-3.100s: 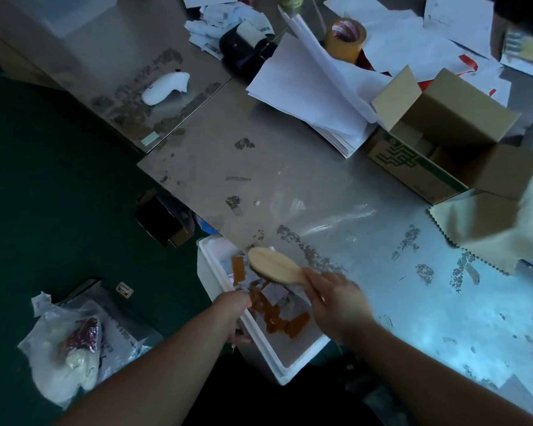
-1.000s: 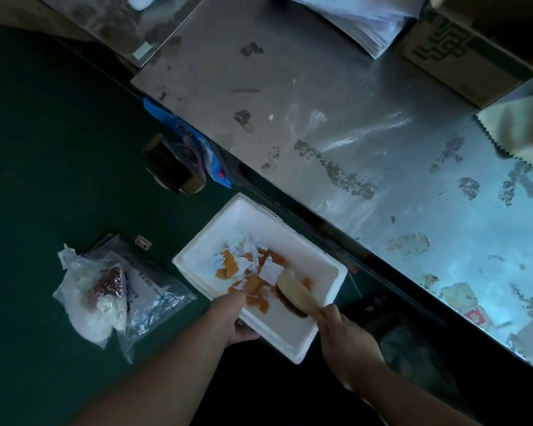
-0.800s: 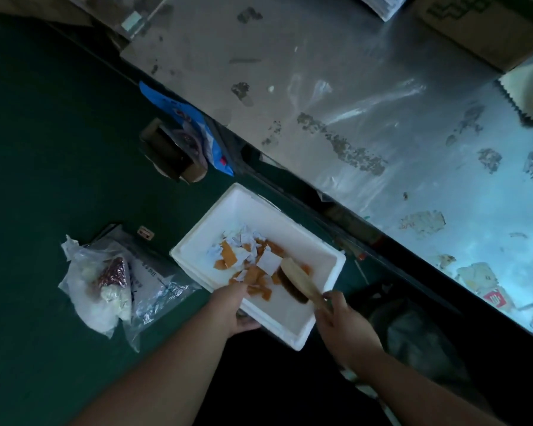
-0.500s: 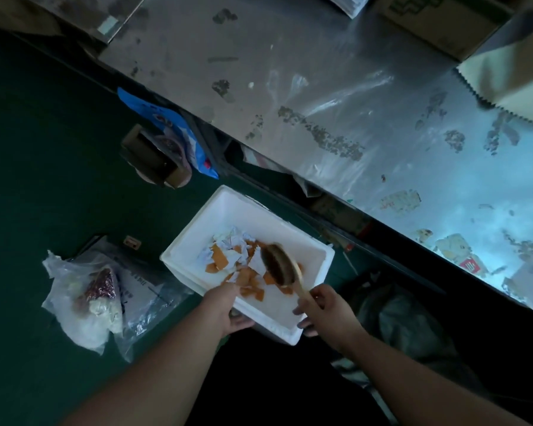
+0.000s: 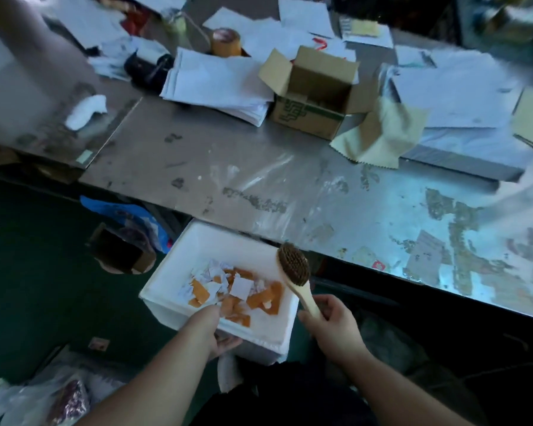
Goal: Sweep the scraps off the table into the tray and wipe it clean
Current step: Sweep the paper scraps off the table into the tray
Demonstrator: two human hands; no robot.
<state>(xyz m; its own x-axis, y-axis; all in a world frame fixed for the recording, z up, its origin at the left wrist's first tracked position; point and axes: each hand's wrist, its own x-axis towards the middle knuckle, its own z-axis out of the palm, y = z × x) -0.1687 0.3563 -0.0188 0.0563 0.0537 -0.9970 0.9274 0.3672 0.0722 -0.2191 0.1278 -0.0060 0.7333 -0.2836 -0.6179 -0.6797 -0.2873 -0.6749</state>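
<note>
Nearest, the left hand (image 5: 216, 331) grips the near rim of the white foam tray (image 5: 210, 250), thumb hooked over the edge into it and fingers curled underneath. Just to the right, the right hand (image 5: 333, 321) is wrapped around the wooden handle of a brush (image 5: 294, 270), whose dark bristle head points up and away over the tray's right rim, bristles facing the camera. The tray is held off the table (image 5: 228, 167), below its near edge, with the far wall close to that edge. Orange and white scraps (image 5: 237, 292) lie heaped in the tray's middle. A plastic bag (image 5: 43, 401) lies on the dark floor at lower left. The table's near edge shows stains, smears and stuck patches of residue, thickest toward the right. Farther back, a yellow cloth (image 5: 379, 139) with a zigzag edge lies draped beside an open cardboard box (image 5: 314, 96). Left of the box sits a stack of white paper (image 5: 216, 84), with a roll of tape (image 5: 225, 41) behind it near the far edge.
</note>
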